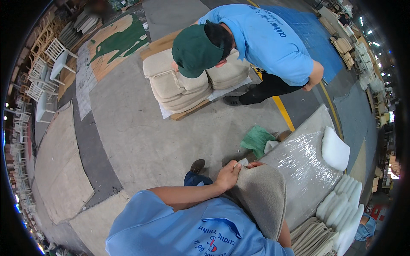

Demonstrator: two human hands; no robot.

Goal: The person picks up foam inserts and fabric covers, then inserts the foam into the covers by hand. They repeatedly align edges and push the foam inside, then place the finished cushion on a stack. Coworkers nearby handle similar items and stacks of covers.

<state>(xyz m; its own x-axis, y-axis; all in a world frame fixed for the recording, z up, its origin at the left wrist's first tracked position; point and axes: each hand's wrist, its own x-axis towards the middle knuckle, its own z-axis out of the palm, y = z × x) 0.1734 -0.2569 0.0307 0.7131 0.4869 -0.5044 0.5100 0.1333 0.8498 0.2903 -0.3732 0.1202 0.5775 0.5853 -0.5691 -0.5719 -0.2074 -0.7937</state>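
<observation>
The left grip (229,175) pinched the grey cushion (261,192) near a white scrap (243,162); the right grip (255,164), partly hidden, grasped the same end. The cushion lay between the blue shirt (179,228) and wrapped tabletop (294,183); a slackened pinch could have dropped it.

Cushion piece (265,185), one. Grey-beige, plain, finely textured fabric; broad panel, rounded corner, smoothly curved outer edge. Held raised and tilted, far end pinched in the fingers (234,167) of both hands, near end sloping down toward the body. Small whitish piece (243,162) at the far end, between the hands; material unclear. Underside hidden. Location: beside the film-wrapped tabletop (294,158); contact cannot be told.
</observation>
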